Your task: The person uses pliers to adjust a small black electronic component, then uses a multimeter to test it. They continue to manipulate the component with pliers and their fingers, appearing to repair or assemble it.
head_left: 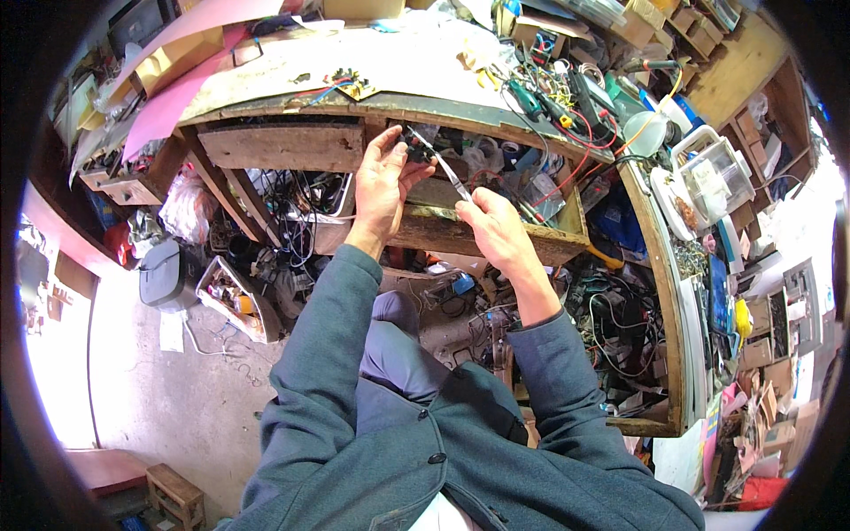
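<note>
My left hand [382,184] is closed, thumb and fingers pinching a small black part [416,149] just below the table's front edge. Its details are too small to make out. In my right hand [494,227] is a slim silver pair of tweezers [452,174], gripped near the wide end. The pointed end slants up and left to the black part; whether it touches cannot be seen. Beneath both hands, an open wooden drawer [496,232] holds wires, plastic bags and small parts.
A cluttered workbench [266,93] curves ahead, with a wired circuit board [352,86] on it. Tangled wires and probes [567,106] lie at the right, near a clear plastic container [713,177]. A dark bin [166,274] and a box of parts [237,296] stand on the floor.
</note>
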Demonstrator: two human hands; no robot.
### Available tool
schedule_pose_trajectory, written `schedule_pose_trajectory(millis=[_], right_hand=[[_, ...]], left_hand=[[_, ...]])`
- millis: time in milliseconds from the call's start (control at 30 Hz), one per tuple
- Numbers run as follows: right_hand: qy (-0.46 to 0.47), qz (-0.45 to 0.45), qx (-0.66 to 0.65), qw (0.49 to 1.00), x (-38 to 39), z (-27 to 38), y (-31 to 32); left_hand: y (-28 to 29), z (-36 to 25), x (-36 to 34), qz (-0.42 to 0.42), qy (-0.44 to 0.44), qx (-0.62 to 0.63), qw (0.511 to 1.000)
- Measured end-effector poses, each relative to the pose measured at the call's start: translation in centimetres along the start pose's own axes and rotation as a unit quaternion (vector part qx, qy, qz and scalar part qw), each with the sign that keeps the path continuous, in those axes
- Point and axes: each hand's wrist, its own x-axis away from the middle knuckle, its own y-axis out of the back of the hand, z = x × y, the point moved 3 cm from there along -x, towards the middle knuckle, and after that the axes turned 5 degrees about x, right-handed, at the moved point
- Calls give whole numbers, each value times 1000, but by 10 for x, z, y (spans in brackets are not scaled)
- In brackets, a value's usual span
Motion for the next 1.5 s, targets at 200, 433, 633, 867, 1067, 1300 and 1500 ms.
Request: schedule_pose_trajectory(millis=[200, 433, 633, 867, 1067, 1300, 1500], right_hand=[[-7, 17, 25, 1000, 1, 2, 5], [20, 16, 27, 999, -6, -7, 2], [36, 62, 45, 996, -14, -3, 16], [44, 71, 26, 996, -23, -7, 15], [69, -39, 28, 996, -18, -10, -15], [0, -48, 13, 999, -12, -12, -19], [34, -13, 69, 997, -10, -8, -2]], left_hand=[[3, 3, -1, 14, 3, -18, 1000], [0, -1, 1, 43, 34, 30, 998], [-4, 3, 4, 10, -16, -78, 997], [0, 12, 2, 11, -48, -134, 990], [-4, 11, 4, -14, -63, -140, 988], [-5, 15, 1, -8, -57, -139, 989], [0, 17, -1, -21, -67, -137, 988]])
